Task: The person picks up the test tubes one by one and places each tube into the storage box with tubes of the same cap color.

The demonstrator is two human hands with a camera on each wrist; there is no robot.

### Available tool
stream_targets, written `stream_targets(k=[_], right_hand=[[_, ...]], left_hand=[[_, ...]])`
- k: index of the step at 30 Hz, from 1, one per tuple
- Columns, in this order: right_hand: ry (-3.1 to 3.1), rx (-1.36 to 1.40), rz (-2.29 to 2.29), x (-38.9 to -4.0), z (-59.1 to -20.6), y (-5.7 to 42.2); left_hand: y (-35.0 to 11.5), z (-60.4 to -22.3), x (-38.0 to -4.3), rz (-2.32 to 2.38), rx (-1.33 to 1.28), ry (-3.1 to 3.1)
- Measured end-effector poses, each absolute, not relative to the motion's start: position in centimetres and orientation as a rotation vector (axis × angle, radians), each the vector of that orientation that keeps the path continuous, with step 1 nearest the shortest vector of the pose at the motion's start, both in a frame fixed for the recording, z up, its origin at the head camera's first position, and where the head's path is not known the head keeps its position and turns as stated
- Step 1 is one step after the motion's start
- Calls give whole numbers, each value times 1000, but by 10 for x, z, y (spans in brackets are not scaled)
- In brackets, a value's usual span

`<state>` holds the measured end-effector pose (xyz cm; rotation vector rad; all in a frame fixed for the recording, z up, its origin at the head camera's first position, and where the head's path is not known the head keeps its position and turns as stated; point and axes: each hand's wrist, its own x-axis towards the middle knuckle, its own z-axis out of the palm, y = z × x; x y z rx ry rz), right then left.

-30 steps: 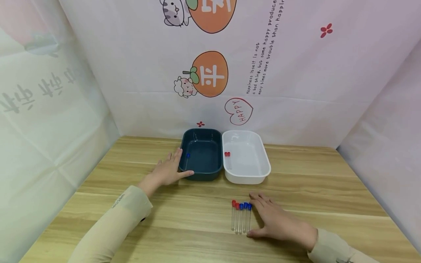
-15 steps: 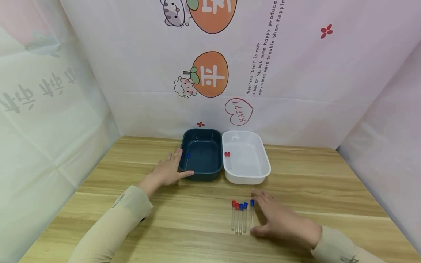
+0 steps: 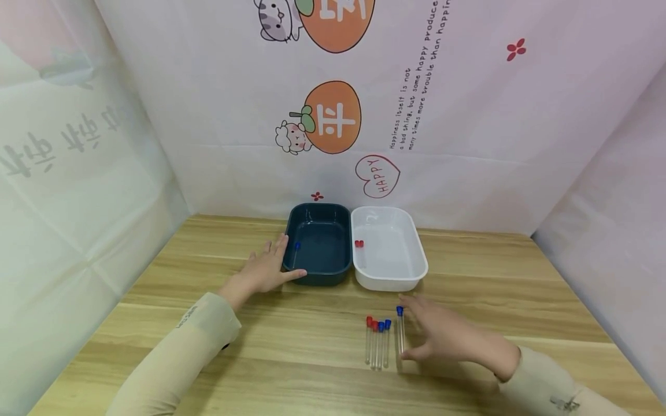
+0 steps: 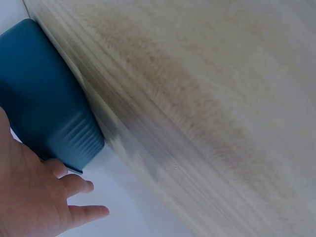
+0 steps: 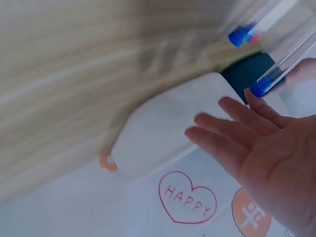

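My right hand [image 3: 442, 332] holds a clear test tube with a blue cap [image 3: 400, 329], fingertips by the cap and thumb by its lower end. In the right wrist view that test tube [image 5: 291, 61] has its cap at the index fingertip. To its left on the table lie more capped test tubes [image 3: 377, 346], two red and two blue. My left hand [image 3: 262, 270] rests with spread fingers against the left side of a dark teal tray [image 3: 317, 279]. In the left wrist view, the left hand [image 4: 37, 192] touches the tray's [image 4: 49, 94] edge.
A white tray [image 3: 392, 285] stands beside the teal one, holding red-capped tubes [image 3: 359, 244]. One blue-capped tube [image 3: 298, 247] lies in the teal tray. Both stand at the back of the wooden table [image 3: 494, 277], against a printed cloth [image 3: 468, 190].
My right hand has drawn the rightmost blue-capped test tube away from the row, to the right and slightly toward the trays. My left hand has stayed put.
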<state>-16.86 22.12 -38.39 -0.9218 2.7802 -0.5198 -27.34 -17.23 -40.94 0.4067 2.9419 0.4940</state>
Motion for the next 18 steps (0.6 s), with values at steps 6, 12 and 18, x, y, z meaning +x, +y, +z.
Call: stream_targets(k=[6, 12, 18], right_hand=[[2768, -939, -526, -172, -366, 220], [2809, -873, -559, -179, -342, 222], [2865, -860, -557, -184, -325, 224]], left_hand=[[-173, -410, -274, 494, 407, 2942], [-173, -409, -273, 487, 405, 2936], [-174, -410, -275, 476, 411, 2935]])
